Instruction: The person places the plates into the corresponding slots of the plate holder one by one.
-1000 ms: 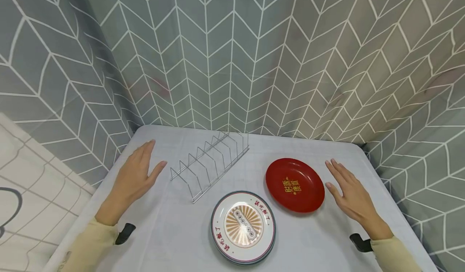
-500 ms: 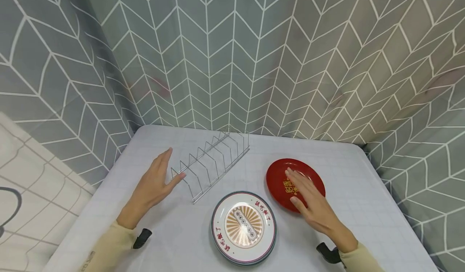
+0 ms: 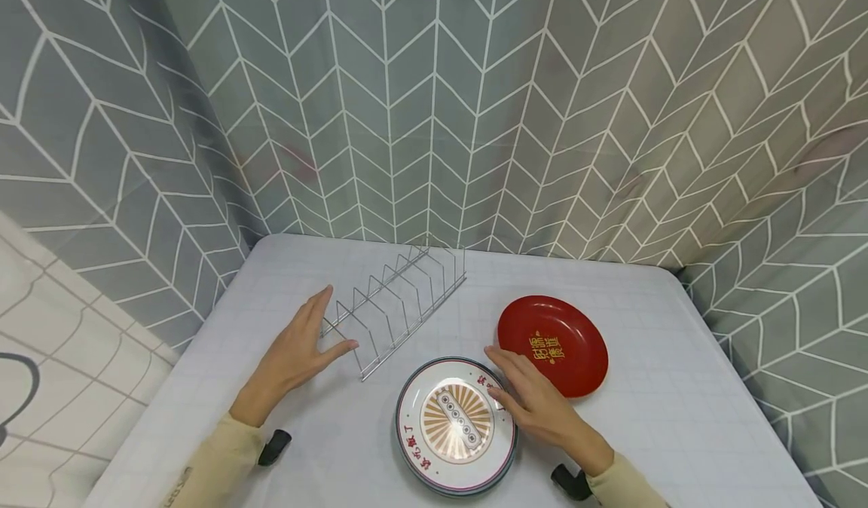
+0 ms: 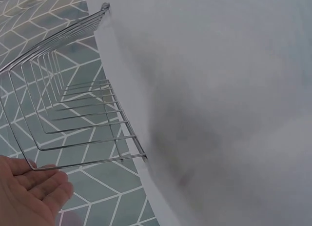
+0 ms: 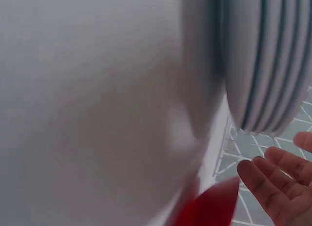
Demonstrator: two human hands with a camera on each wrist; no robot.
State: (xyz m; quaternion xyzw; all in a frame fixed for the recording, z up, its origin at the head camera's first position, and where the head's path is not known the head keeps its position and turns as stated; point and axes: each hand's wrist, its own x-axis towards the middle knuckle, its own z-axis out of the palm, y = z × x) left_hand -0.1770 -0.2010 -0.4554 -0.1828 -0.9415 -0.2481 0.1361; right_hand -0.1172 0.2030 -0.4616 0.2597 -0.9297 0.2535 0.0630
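My left hand (image 3: 291, 357) is at the near left end of a metal wire dish rack (image 3: 420, 320), thumb spread from the fingers. In the left wrist view its fingers (image 4: 51, 189) lie against or just behind the end wire (image 4: 87, 163); contact is unclear. A stack of white plates (image 3: 456, 425) with dark rims and red lettering stands at the front middle. Over its right rim hovers my right hand (image 3: 539, 406), fingers extended, holding nothing. The right wrist view has the plate edges (image 5: 273, 65) just above those fingers (image 5: 261, 184). Every rack slot is bare.
A red oval plate (image 3: 576, 342) with gold characters lies right of the stack, just beyond my right hand. White cloth covers the table (image 3: 325, 448). Grey patterned curtains (image 3: 434, 116) hang behind and at both sides.
My right hand has swept left, from right of the red plate, across it, to the stack's right rim. My left hand has moved right, up to the rack's near end.
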